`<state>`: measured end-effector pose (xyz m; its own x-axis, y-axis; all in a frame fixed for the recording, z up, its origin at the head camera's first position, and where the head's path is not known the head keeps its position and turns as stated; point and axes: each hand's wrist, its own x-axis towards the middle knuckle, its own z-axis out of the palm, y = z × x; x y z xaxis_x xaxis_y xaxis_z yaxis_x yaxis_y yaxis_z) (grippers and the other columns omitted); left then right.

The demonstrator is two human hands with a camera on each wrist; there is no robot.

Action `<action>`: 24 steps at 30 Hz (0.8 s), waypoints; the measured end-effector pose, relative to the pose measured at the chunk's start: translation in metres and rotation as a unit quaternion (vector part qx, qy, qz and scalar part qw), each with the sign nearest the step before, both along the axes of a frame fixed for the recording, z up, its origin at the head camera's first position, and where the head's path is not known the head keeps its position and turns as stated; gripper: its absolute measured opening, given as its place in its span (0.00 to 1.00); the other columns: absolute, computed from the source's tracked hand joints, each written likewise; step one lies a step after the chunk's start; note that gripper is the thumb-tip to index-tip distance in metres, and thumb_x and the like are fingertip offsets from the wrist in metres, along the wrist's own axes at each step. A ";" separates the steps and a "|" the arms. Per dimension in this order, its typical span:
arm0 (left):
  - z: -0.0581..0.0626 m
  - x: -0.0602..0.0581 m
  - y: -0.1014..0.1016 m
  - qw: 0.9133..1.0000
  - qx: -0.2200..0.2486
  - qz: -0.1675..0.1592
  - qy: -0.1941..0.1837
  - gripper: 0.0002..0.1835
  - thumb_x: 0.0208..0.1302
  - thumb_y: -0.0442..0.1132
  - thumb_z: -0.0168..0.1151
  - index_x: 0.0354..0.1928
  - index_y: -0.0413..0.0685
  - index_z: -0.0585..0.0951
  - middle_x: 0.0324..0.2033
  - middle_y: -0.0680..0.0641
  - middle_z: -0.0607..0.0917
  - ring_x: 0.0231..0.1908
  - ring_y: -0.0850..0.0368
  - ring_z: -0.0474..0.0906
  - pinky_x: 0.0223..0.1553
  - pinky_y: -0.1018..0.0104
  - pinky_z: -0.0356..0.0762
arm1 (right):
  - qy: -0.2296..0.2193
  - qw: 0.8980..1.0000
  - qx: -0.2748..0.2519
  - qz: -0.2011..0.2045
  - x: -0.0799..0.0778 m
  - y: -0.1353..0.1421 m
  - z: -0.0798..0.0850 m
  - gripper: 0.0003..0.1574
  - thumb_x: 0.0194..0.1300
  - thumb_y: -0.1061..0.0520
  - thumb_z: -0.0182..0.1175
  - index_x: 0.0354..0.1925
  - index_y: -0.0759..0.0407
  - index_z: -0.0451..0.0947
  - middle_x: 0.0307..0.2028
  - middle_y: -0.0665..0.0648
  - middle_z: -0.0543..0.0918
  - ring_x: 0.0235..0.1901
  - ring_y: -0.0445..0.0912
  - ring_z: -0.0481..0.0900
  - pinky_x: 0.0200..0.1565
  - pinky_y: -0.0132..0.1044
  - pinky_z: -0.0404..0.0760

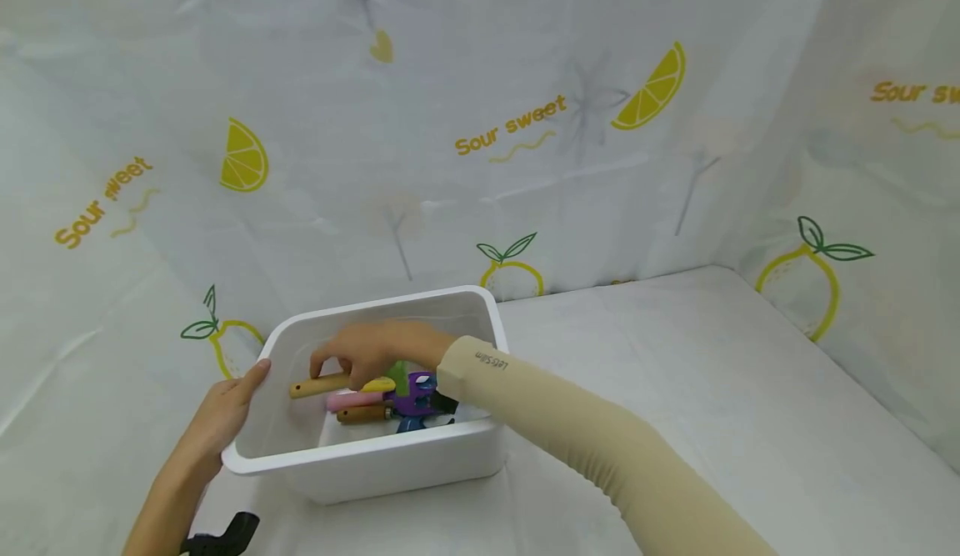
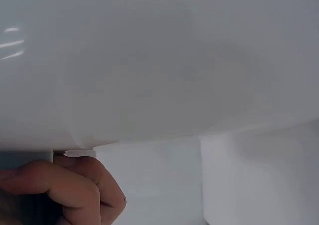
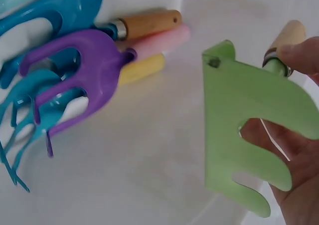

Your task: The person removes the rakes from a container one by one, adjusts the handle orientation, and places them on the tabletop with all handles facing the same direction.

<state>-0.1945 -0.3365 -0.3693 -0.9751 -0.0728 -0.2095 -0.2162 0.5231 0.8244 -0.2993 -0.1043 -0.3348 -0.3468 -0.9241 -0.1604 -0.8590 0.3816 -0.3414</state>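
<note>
My right hand [image 1: 367, 352] reaches into a white plastic bin [image 1: 397, 460] and grips the light wooden handle of a green hand hoe [image 3: 224, 100]. Its blade is flat on one side and pronged on the other. My left hand [image 1: 225, 414] holds the bin's left rim, thumb on top; in the left wrist view curled fingers [image 2: 75, 187] show below the rim. On the bin floor lie a purple hand fork [image 3: 102, 63] with a pink handle, teal pronged tools [image 3: 45, 98], a brown wooden handle [image 3: 152, 24] and a yellow handle [image 3: 142, 69].
The bin stands on a white-covered table [image 1: 675, 373], left of the middle. Behind it hangs a white cloth [image 1: 337, 206] printed with lemons. A black strap end [image 1: 232, 533] sticks out by my left wrist.
</note>
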 end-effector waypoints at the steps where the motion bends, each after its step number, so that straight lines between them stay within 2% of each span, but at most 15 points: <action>1: 0.000 0.000 0.000 1.000 0.007 -0.001 -0.001 0.47 0.79 0.68 0.35 0.71 0.26 0.67 0.51 0.33 0.88 0.39 0.51 0.91 0.36 0.56 0.89 | 0.001 1.000 -0.003 0.001 0.000 0.002 0.002 0.31 0.66 0.62 0.65 0.65 0.44 0.77 0.48 0.50 0.83 0.40 0.41 0.78 0.39 0.26 0.78; 6: -0.002 -0.002 0.000 0.999 0.034 0.000 -0.004 0.46 0.79 0.68 0.37 0.72 0.27 0.65 0.50 0.38 0.89 0.39 0.52 0.91 0.37 0.55 0.89 | 0.015 1.000 -0.011 -0.007 -0.001 0.008 0.011 0.32 0.66 0.61 0.66 0.66 0.44 0.76 0.45 0.50 0.84 0.40 0.41 0.77 0.39 0.26 0.77; 16: -0.001 -0.001 0.001 0.999 0.043 0.016 -0.013 0.48 0.77 0.70 0.40 0.73 0.28 0.64 0.47 0.43 0.90 0.39 0.51 0.91 0.37 0.55 0.90 | 0.036 0.999 -0.022 -0.003 0.006 0.020 0.035 0.29 0.67 0.59 0.65 0.65 0.47 0.78 0.44 0.49 0.85 0.42 0.41 0.77 0.41 0.27 0.76; 24: -0.001 0.001 0.002 0.999 0.040 0.018 -0.005 0.47 0.78 0.69 0.39 0.73 0.28 0.64 0.52 0.37 0.88 0.41 0.49 0.91 0.39 0.52 0.90 | 0.057 0.998 -0.011 -0.005 0.010 0.039 0.052 0.28 0.67 0.59 0.65 0.64 0.45 0.78 0.47 0.48 0.85 0.45 0.41 0.77 0.44 0.27 0.76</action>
<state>-0.1935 -0.3347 -0.3704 -0.9698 -0.0895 -0.2267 -0.2426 0.4468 0.8611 -0.2891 -0.0656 -0.2832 -0.3709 -0.9233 -0.0996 -0.8888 0.3840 -0.2503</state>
